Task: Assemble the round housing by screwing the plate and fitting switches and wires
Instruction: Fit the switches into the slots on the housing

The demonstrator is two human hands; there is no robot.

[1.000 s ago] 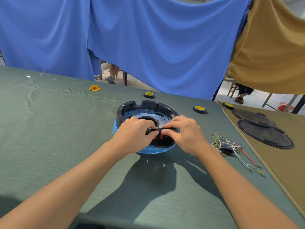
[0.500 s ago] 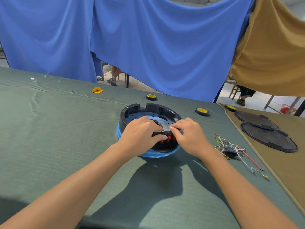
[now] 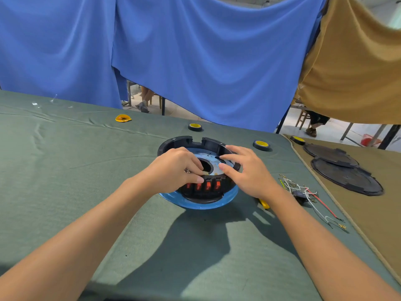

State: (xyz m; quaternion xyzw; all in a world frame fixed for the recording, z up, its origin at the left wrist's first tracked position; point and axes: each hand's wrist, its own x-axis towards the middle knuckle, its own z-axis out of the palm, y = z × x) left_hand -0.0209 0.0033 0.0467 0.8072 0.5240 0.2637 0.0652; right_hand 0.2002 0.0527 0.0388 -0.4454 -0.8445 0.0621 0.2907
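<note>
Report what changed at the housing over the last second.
The right hand let go of the switch panel and moved back and to the right; its fingers now spread, relaxed, over the plate, leaving four red switches in view. The left hand still grips the panel's top edge. The round housing, the wire bundle and the black covers stayed put.

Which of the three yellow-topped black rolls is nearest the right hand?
The middle roll, on the green cloth just past the right hand; the left one and the far-right one lie farther away.
</note>
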